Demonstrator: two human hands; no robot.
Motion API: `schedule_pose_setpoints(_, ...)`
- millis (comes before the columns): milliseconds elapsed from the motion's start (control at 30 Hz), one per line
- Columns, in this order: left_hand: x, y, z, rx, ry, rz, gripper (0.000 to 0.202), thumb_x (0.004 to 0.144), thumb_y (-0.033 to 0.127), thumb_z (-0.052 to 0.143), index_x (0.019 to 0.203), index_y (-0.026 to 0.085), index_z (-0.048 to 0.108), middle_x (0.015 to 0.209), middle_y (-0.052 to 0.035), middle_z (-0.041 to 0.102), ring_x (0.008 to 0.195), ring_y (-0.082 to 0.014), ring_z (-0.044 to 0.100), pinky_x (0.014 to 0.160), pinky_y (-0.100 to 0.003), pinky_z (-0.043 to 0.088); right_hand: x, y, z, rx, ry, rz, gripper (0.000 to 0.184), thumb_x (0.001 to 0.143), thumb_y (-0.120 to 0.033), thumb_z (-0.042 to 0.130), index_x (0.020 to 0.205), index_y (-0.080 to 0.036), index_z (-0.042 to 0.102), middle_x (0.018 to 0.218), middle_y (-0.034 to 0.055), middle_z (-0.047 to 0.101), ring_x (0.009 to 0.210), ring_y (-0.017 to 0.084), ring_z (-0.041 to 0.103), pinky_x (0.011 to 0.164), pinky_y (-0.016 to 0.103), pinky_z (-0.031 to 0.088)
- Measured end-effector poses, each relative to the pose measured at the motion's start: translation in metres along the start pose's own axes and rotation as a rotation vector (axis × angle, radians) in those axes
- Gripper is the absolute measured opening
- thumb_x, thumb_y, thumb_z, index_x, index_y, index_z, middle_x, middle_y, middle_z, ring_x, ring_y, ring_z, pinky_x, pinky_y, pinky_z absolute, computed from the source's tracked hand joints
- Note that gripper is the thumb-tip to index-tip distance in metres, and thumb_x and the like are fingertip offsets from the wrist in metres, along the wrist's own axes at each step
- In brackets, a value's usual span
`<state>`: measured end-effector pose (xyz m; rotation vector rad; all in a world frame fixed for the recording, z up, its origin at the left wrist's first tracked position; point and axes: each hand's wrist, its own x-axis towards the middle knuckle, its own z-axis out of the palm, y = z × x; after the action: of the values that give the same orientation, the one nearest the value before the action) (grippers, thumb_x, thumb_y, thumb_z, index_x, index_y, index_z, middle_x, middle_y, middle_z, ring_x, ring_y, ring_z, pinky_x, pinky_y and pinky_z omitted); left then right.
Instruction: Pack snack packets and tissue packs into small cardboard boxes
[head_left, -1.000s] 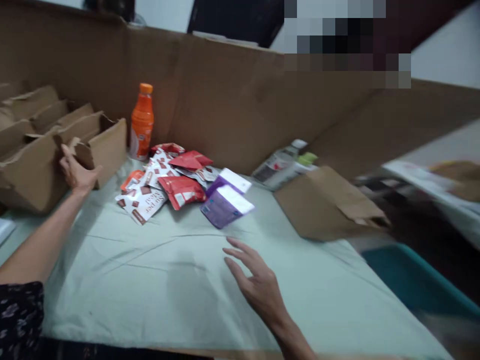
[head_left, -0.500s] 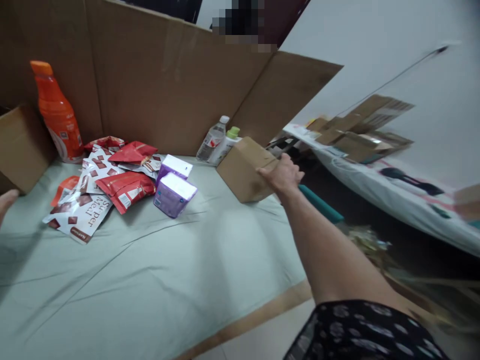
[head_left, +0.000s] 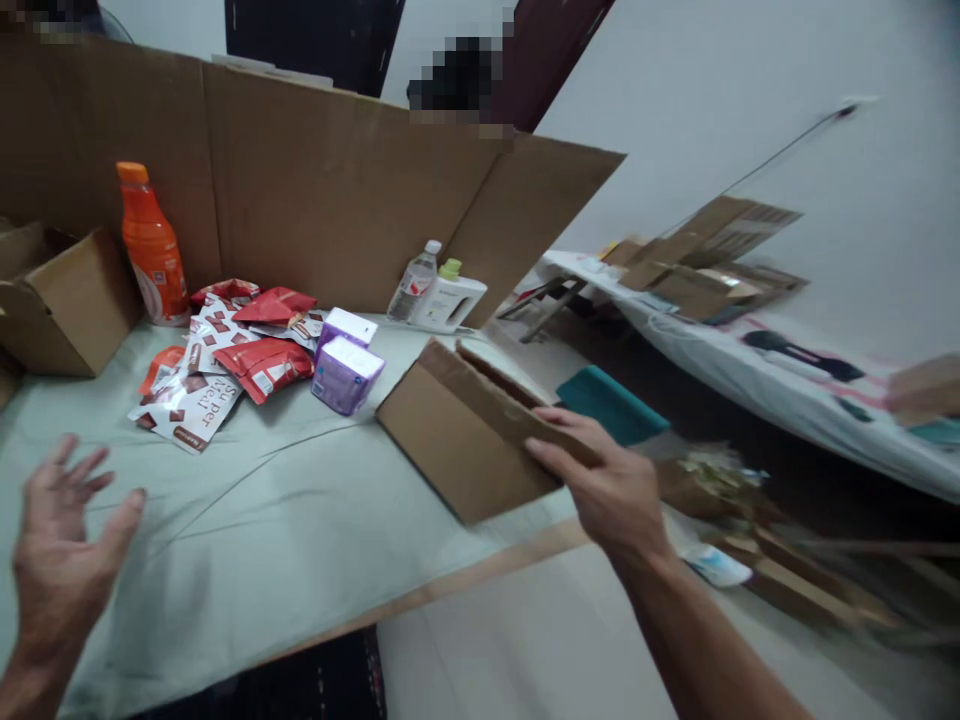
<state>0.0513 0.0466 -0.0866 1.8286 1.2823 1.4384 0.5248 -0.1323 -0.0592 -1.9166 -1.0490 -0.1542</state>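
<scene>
My right hand (head_left: 611, 480) grips the upper edge of a brown cardboard box (head_left: 469, 435), thumb on the near face and fingers over the rim. The box is tilted at the right side of the cloth-covered table (head_left: 300, 540). My left hand (head_left: 71, 540) is over the table's left side, fingers spread, holding nothing. Beyond it lie white Super Meal pouches (head_left: 191, 400) and red packets (head_left: 266, 368) in a heap. Two purple-and-white packs (head_left: 346, 375) stand between the heap and the box.
An orange bottle (head_left: 154, 255) stands beside another cardboard box (head_left: 71, 300) at the left. A clear bottle (head_left: 416, 285) and a white green-capped jug (head_left: 448, 303) stand against the cardboard panel (head_left: 337, 190). A second table (head_left: 675, 340) with flattened cartons is at the right, past a teal object (head_left: 611, 405).
My right hand has pulled the cardboard box nearer, away from the bottles, uncovering the white jug. My left hand has come further into view with its fingers spread.
</scene>
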Motion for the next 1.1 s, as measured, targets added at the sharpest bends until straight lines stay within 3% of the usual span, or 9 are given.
schedule_pose_setpoints(167,-0.043,0.018,0.020,-0.143,-0.452,0.158,0.096,0.084,0.038,0.082,0.163,0.045,0.027,0.170,-0.0093,0.031,0.151,-0.0416,0.042,0.116,-0.065,0.046,-0.098,-0.066,-0.013,0.405,-0.272,-0.222,0.012,0.092,-0.034,0.072,0.084,-0.029,0.080,0.097,0.0066,0.082,0.101,0.030,0.077,0.093,0.052,0.062)
schedule_pose_setpoints(333,-0.044,0.007,0.007,-0.246,-0.862,0.054,0.133,0.072,0.064,0.089,0.167,0.044,-0.002,0.178,-0.0122,0.010,0.159,-0.0480,0.019,0.124,-0.073,0.026,-0.106,-0.116,0.004,0.565,-0.776,-0.483,0.023,0.095,-0.050,0.070,0.093,-0.032,0.084,0.104,0.0071,0.083,0.118,0.030,0.073,0.100,0.053,0.059)
schedule_pose_setpoints(467,-0.039,-0.001,0.001,-0.353,-0.863,-0.046,0.137,0.068,0.078,0.083,0.168,0.040,-0.004,0.171,-0.0148,0.030,0.155,-0.0443,0.034,0.124,-0.066,0.034,-0.087,-0.144,0.013,0.673,-1.073,-0.429,0.057,0.095,-0.076,0.052,0.106,-0.029,0.083,0.116,0.0081,0.081,0.117,0.027,0.073,0.104,0.049,0.056)
schedule_pose_setpoints(533,-0.036,-0.003,0.002,-0.374,-0.832,-0.055,0.137,0.067,0.080,0.083,0.168,0.041,-0.001,0.168,-0.0145,0.035,0.154,-0.0441,0.036,0.125,-0.068,0.031,-0.077,-0.154,0.016,0.699,-1.164,-0.343,0.063,0.102,-0.072,0.039,0.106,-0.028,0.084,0.116,0.0086,0.081,0.108,0.025,0.076,0.098,0.045,0.059)
schedule_pose_setpoints(600,-0.029,-0.004,0.006,-0.374,-0.837,-0.032,0.139,0.064,0.079,0.085,0.168,0.040,0.001,0.171,-0.0146,0.029,0.157,-0.0454,0.029,0.126,-0.070,0.025,-0.071,-0.161,0.020,0.646,-1.237,-0.329,0.054,0.104,-0.063,0.044,0.106,-0.027,0.084,0.116,0.0085,0.081,0.105,0.024,0.077,0.095,0.041,0.061)
schedule_pose_setpoints(700,-0.018,-0.004,0.015,-0.390,-0.911,0.001,0.146,0.061,0.078,0.087,0.168,0.036,-0.002,0.175,-0.0169,0.017,0.160,-0.0472,0.018,0.126,-0.071,0.019,-0.067,-0.166,0.026,0.438,-1.205,-0.431,0.031,0.097,-0.044,0.068,0.120,-0.027,0.079,0.130,0.0091,0.076,0.119,0.024,0.073,0.103,0.042,0.058)
schedule_pose_setpoints(800,-0.015,-0.003,0.024,-0.407,-1.039,0.004,0.145,0.064,0.073,0.089,0.169,0.032,-0.002,0.176,-0.0184,0.015,0.160,-0.0469,0.019,0.127,-0.068,0.023,-0.068,-0.171,0.031,0.181,-1.167,-0.524,0.051,0.087,-0.038,0.081,0.136,-0.025,0.071,0.139,0.0118,0.071,0.128,0.029,0.068,0.107,0.045,0.056)
schedule_pose_setpoints(933,-0.028,-0.005,0.023,-0.419,-1.013,0.025,0.141,0.068,0.066,0.090,0.170,0.030,0.000,0.177,-0.0169,0.012,0.160,-0.0454,0.019,0.130,-0.063,0.021,-0.070,-0.177,0.031,0.040,-1.280,-0.593,0.039,0.090,-0.038,0.078,0.126,-0.025,0.076,0.128,0.0102,0.077,0.111,0.028,0.076,0.094,0.038,0.061)
schedule_pose_setpoints(1100,-0.047,-0.009,0.013,-0.361,-0.948,0.018,0.138,0.067,0.058,0.094,0.170,0.031,0.006,0.176,-0.0174,0.013,0.160,-0.0476,0.019,0.128,-0.069,0.020,-0.075,-0.172,0.036,0.122,-1.247,-0.565,0.035,0.094,-0.027,0.069,0.128,-0.028,0.075,0.126,0.0052,0.078,0.113,0.025,0.075,0.097,0.035,0.060)
